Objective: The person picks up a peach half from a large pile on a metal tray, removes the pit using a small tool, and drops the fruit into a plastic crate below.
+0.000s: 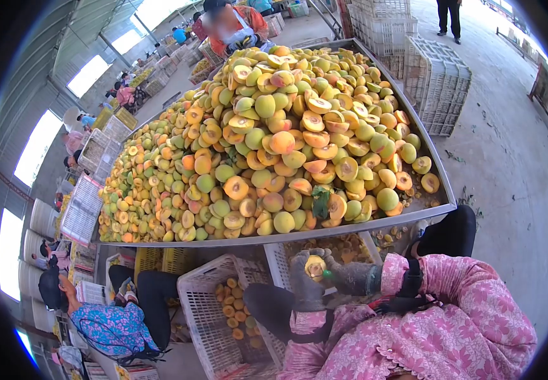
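Observation:
My left hand [305,283], in a grey glove, is closed round a peach half [315,268] with its yellow cut face turned up. My right hand [353,277], also gloved in grey, is closed right beside the fruit. A small green spot shows at its fingertips; what it belongs to I cannot make out. Both hands are over my lap, just below the metal table's near edge [267,240]. A big heap of peaches [267,145], many of them cut in halves, covers the table.
A white crate [205,316] with some peach halves stands left of my knee. Another crate [280,265] with yellow scraps sits under the table edge. A person in blue floral [117,326] sits at left; another [233,28] works across the table. Stacked crates [435,82] stand right.

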Motion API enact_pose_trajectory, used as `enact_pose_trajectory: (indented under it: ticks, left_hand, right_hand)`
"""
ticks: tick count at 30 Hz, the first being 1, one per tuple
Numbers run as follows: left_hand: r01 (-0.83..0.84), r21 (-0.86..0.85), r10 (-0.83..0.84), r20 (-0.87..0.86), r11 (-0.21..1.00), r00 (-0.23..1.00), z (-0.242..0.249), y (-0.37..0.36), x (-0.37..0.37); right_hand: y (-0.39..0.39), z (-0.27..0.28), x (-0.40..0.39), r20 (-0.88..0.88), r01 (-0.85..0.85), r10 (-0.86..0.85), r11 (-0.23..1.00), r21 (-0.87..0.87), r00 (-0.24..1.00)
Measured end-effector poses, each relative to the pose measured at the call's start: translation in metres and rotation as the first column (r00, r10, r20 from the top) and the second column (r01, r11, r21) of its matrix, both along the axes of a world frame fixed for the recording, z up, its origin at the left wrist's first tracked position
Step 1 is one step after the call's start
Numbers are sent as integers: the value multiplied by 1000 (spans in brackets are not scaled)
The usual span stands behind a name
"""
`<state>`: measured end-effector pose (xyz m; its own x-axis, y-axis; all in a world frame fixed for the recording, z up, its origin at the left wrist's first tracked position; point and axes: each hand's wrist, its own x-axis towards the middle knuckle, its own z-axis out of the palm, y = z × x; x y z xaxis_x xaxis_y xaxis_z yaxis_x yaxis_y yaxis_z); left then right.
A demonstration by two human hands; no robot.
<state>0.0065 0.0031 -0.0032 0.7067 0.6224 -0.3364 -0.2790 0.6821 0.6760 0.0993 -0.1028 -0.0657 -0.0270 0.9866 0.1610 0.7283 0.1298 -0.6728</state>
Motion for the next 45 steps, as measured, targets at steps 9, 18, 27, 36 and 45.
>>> enact_pose_trajectory:
  ticks: [9, 18, 27, 36, 45]
  left_hand:
    - [23, 61, -25, 39, 998, 999, -9, 3, -2]
    - [-12, 172, -14, 152, 985, 988, 16, -3, 5]
    - [235, 80, -248, 242, 969, 938, 0, 6, 3]
    - [15, -162, 6, 129, 987, 992, 4, -10, 10]
    - [5, -691, 161, 175, 723, 971, -17, -19, 6]
  right_hand:
    - [0, -2, 2, 522, -248, 166, 965, 90, 836]
    - [-18, 115, 1, -919, -440, -390, 816, -376, 64]
    - [-22, 101, -8, -875, -432, -485, 788, -439, 5]
    - [-24, 92, -15, -873, -375, -470, 839, -396, -130]
    - [-25, 82, -12, -927, -326, -374, 875, -359, 17]
